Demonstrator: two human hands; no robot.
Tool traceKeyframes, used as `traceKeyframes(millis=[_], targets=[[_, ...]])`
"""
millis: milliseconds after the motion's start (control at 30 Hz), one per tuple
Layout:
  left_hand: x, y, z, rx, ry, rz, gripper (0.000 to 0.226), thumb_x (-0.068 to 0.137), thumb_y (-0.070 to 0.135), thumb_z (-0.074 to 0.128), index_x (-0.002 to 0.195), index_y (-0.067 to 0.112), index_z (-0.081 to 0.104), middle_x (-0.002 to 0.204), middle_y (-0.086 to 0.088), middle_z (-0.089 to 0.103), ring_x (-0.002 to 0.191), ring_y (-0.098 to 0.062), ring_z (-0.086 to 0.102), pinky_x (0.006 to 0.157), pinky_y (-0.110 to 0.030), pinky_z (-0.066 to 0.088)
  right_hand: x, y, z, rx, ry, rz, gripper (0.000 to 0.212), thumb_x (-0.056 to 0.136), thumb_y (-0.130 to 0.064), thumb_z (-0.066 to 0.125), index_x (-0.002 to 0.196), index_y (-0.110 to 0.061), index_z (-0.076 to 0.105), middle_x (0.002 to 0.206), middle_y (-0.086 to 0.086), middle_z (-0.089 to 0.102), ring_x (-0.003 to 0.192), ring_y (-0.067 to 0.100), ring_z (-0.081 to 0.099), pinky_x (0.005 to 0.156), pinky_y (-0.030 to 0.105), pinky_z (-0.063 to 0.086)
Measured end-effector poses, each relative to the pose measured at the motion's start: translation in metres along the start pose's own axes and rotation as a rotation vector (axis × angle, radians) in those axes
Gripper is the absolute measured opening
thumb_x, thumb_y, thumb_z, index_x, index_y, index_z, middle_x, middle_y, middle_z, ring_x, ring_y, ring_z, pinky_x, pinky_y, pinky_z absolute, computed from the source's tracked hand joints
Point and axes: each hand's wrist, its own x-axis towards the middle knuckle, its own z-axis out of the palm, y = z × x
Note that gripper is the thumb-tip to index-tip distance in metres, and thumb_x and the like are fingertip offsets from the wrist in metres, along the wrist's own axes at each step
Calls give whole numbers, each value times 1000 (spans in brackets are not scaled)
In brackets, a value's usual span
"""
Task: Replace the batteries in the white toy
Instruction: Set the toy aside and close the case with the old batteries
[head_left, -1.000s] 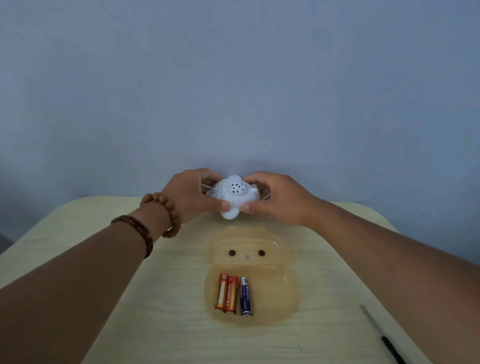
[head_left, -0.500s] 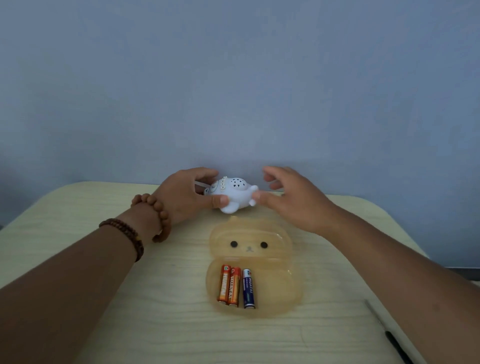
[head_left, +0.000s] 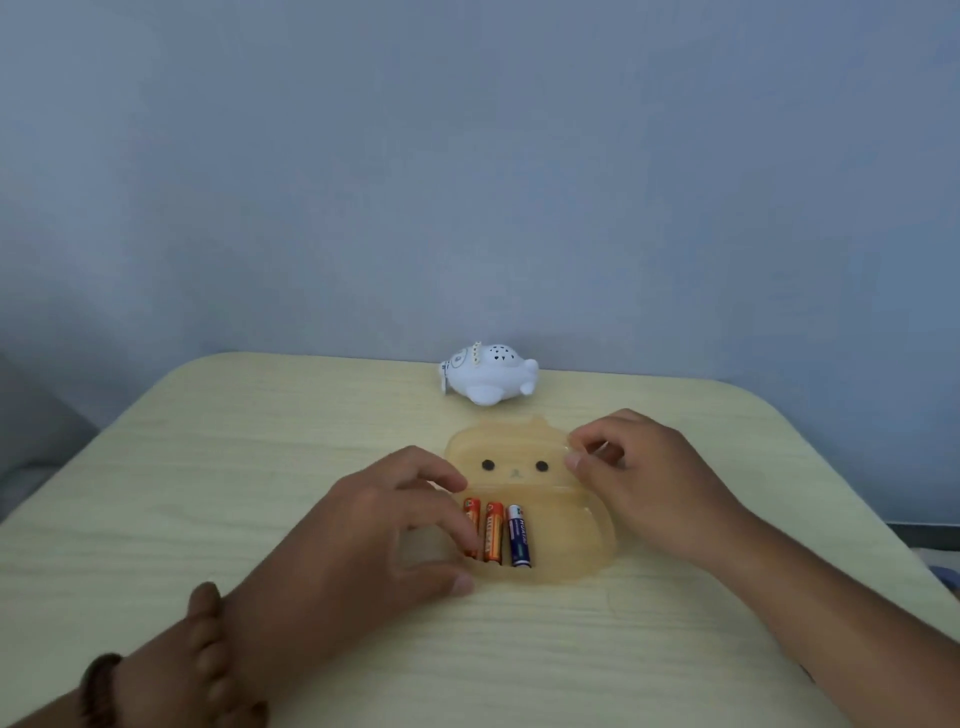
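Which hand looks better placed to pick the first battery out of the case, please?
Probably the left hand: its fingers already rest at the orange batteries in the open case. The right hand is pinching the lid's edge, farther off.

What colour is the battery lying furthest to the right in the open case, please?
Dark blue with a white band, the rightmost battery beside two orange ones; seen in the head view.

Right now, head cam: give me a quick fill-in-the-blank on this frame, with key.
1. The white toy rests on the table, held by ____ hand.
2. The bear-face case holds ____ batteries.
3. The rightmost battery is ____, not orange.
4. The right hand pinches the case's ____ at its edge; the left hand reaches toward the batteries.

Missing words: neither; three; blue; lid
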Motion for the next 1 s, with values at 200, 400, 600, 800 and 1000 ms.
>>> traceKeyframes(millis=[200, 400, 600, 800, 1000], targets=[[-39, 24, -6, -21, -62, 42, 15, 69, 44, 85, 76, 38, 73, 115, 21, 58, 103, -3, 65, 86, -23, 49, -53, -8, 2, -32, 13, 4, 10, 92, -36, 69, 100, -31, 72, 99, -15, 64, 79, -3, 62, 70, 13, 44], [-75, 44, -3, -53, -35, 26, 20, 63, 53, 87, 71, 41, 73, 116, 20, 61, 96, 1, 67, 80, -9, 47, -107, -11, -2, 46, 36, -38, 15, 84, -44, 69, 98, -38, 68, 97, -19, 64, 89, 1, 63, 69, 13, 48], [-79, 54, -4, -19, 15, -93, 36, 49, 63, 86, 72, 41, 68, 109, 24, 64, 95, 5, 66, 77, -5, 44, -119, -13, -13, 288, 43, -71, 33, 81, -24, 83, 100, -39, 60, 98, -17, 76, 77, 11, 72, 64, 25, 57], [-83, 52, 8, -194, 87, -196, 91, 39, 52, 88, 113, 59, 36, 126, 28, 54, 94, -5, 69, 76, -16, 52, -130, -9, -31, 244, -4, -276, 32, 74, -17, 88, 94, -32, 68, 110, -21, 77, 103, 8, 73, 81, 20, 57], [-81, 51, 7, 30, -54, 13, 73, 68, 50, 77, 135, 51, 48, 140, 31, 48, 125, 8, 50, 90, -6, 41, -144, -2, -42, 200, -278, -286, 51, 70, -36, 91, 115, -45, 70, 139, -29, 59, 133, -2, 54, 103, 24, 45]])
